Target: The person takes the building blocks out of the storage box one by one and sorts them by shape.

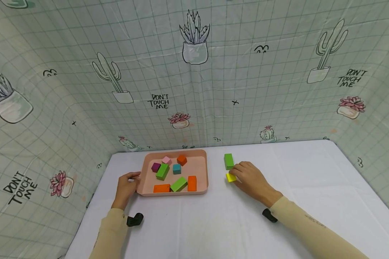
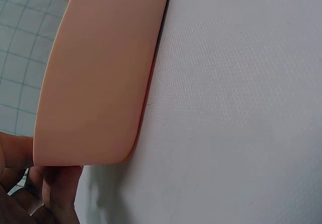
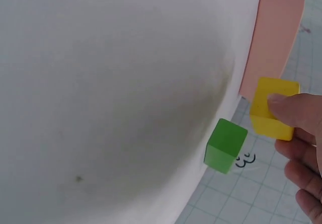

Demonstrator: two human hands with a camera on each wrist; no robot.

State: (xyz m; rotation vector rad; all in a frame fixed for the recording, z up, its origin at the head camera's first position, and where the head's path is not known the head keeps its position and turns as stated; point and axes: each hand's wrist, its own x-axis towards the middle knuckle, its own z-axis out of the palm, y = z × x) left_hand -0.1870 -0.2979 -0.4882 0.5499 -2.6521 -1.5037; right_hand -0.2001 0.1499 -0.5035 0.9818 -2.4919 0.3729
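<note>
A pink tray (image 1: 174,194) stands on the white table at centre left, with several coloured blocks in it. My left hand (image 1: 127,187) grips its left end; in the left wrist view the fingers (image 2: 63,191) meet the tray's end wall. To the right of the tray, my right hand (image 1: 251,181) pinches a yellow block (image 3: 271,126) between thumb and fingers. A green block (image 1: 228,161) stands just beyond the yellow one, close to the fingertips and apart from the tray.
Inside the tray lie a teal block (image 1: 177,169), a purple block (image 1: 155,167), a light pink block (image 1: 166,160), an orange-red block (image 1: 182,160), plus longer green and orange blocks. A patterned cloth (image 1: 220,79) hangs behind and beside the white table (image 1: 197,226).
</note>
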